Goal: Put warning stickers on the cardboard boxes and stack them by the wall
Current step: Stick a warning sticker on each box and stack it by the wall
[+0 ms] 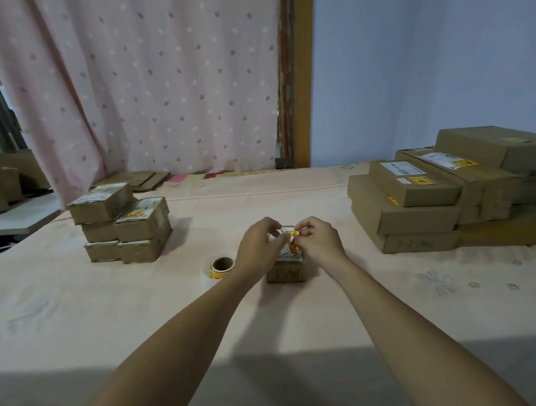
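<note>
1. Left hand: above the box, fingers curled, fingertips pinching the left end of the sticker.
2. Right hand: same height, thumb and fingers pinching the right end of the sticker. Both forearms are bare and reach in from the bottom edge.
3. Sticker: small yellow strip held flat between the two hands, just above the box top. Cannot tell whether it touches the box yet.
4. Box: small cardboard cube at the centre of the surface, under the hands. It has handwriting on the near side and a white label with an orange-yellow mark on top, partly hidden by fingers.
5. Roll: sticker roll with a cardboard core, lying just left of the box beside the left wrist, yellow stickers on its rim.
6. Left stack: small boxes piled about three high, far left on the surface, well apart from the hands. One upper box shows a yellow sticker.
7. Right stack: long flat boxes piled several high against the blue wall, with yellow stickers on several.
8. Behind: pink spotted curtain, with flattened cardboard at its foot.
9. The surface is covered with a peach cloth.
</note>
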